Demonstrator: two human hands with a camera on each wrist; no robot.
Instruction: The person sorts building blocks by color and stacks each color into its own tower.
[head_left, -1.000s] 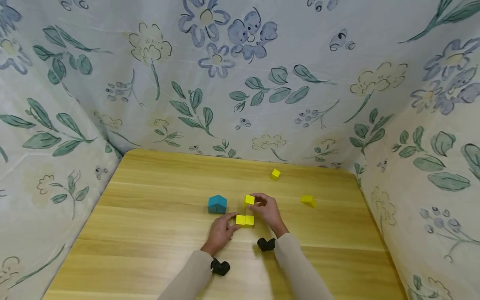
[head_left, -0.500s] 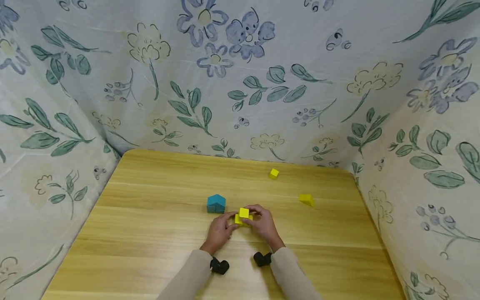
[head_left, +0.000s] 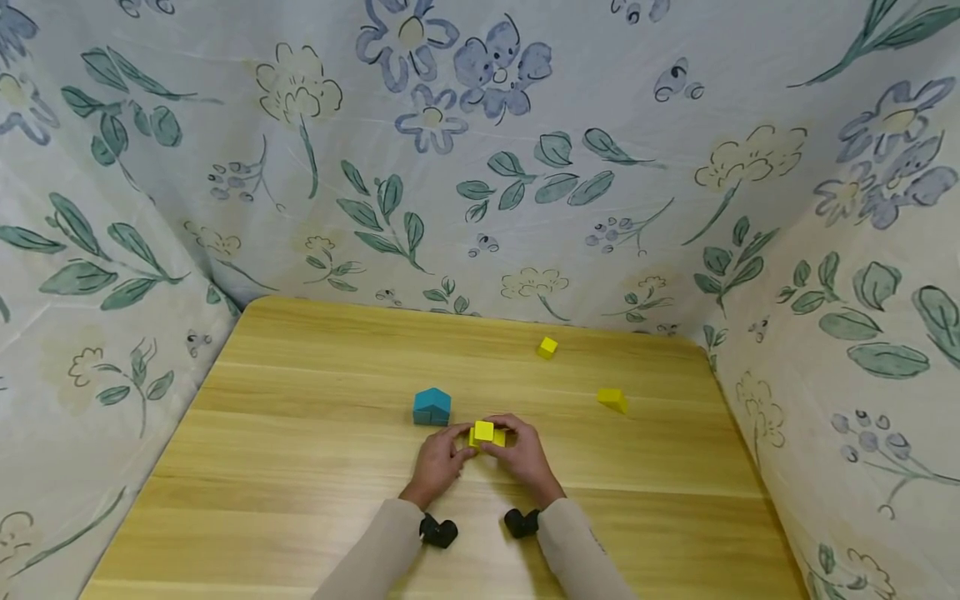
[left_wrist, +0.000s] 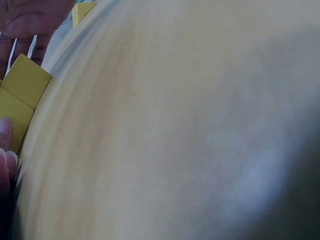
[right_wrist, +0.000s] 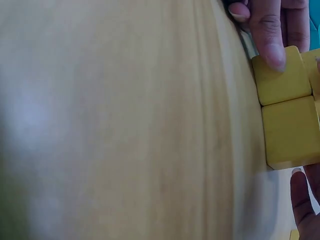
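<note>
Two yellow cubes lie side by side on the wooden table; in the right wrist view both lower cubes (right_wrist: pixel 291 131) show their near faces. My left hand (head_left: pixel 437 463) pinches the left one, its thumb (right_wrist: pixel 274 54) pressed on the near face. Over this pair my right hand (head_left: pixel 522 457) holds a third yellow cube (head_left: pixel 483 431) between thumb and fingers. It sits on or just above the left part of the pair; the contact is hidden. The left wrist view shows the base cubes (left_wrist: pixel 26 80) with the right hand's fingers beyond them.
A house-shaped stack of blue blocks (head_left: pixel 432 407) stands just behind and left of the hands. Farther back lies a loose yellow cube (head_left: pixel 547 347), and to the right a yellow triangular block (head_left: pixel 612 400). Floral cloth (head_left: pixel 480 167) surrounds the wooden table (head_left: pixel 315 375).
My right hand has brought its cube toward me and leftward, from behind the pair to over it. The left hand stays on the left base cube.
</note>
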